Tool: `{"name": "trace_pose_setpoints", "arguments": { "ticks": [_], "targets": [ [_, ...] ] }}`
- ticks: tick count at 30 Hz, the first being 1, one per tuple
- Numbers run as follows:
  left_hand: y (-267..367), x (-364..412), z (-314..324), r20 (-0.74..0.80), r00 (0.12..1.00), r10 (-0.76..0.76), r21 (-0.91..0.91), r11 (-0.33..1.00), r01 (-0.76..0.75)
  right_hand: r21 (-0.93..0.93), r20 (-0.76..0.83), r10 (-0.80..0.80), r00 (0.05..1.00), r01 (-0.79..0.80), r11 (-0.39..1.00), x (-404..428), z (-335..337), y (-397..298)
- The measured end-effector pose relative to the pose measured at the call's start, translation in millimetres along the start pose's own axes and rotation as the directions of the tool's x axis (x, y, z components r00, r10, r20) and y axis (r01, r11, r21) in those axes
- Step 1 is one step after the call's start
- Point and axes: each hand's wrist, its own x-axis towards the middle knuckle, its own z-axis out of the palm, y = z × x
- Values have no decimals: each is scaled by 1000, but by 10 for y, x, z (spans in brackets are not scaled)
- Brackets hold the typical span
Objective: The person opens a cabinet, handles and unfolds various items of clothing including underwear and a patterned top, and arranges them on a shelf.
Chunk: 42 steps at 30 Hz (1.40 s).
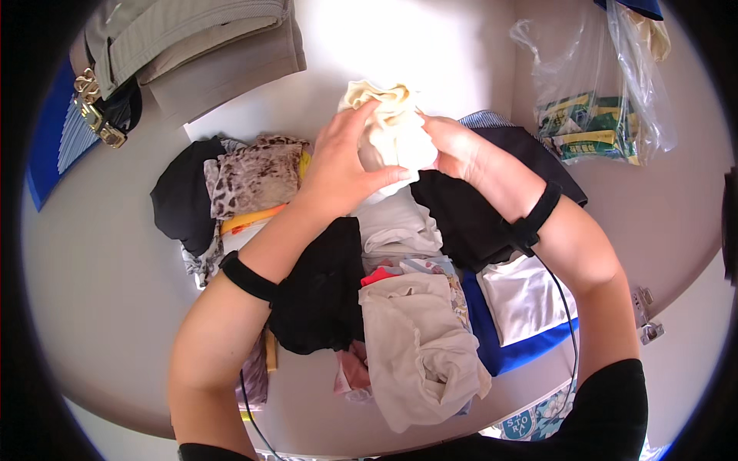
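Observation:
Between my two hands is a bundled cream-white garment (pixel 395 138), raised at the back of several clothes piles. My left hand (pixel 343 158) grips its left side with the thumb across the front. On its right side, my right hand (pixel 452 141) holds on, its fingers partly hidden behind the cloth. Just below lies a folded white garment (pixel 398 225). Nearer to me a folded off-white garment (pixel 415 346) tops a pile. A black garment (pixel 320 288) lies under my left forearm, and another black garment (pixel 461 213) lies beneath my right forearm.
Leopard-print cloth (pixel 256 176) and a dark garment (pixel 181 196) are stacked at the left. White cloth (pixel 530 299) rests on blue fabric (pixel 490 328) at right. Khaki trousers (pixel 196 46) with a belt hang at upper left. A clear plastic bag (pixel 599 86) holds green packets. Metal latches (pixel 648 317) sit on the right edge.

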Motion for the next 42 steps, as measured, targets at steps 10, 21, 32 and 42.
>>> {"name": "trace_pose_setpoints", "arguments": {
  "ticks": [10,21,32,42],
  "targets": [
    [-116,-208,-306,320,735,-597,-495,556,668,-9,84,17,996,-16,1000,-205,46,98],
    [-478,-519,-716,21,629,-777,-591,498,635,195,-102,-153,983,171,966,-402,-26,55],
    [444,-493,-1413,-234,702,-672,-822,523,227,202,394,-277,876,212,956,-852,727,-227],
    [1926,-1369,-1859,-202,742,-639,-796,549,256,47,814,-247,526,364,930,-1672,1324,-373]
  ]
}}
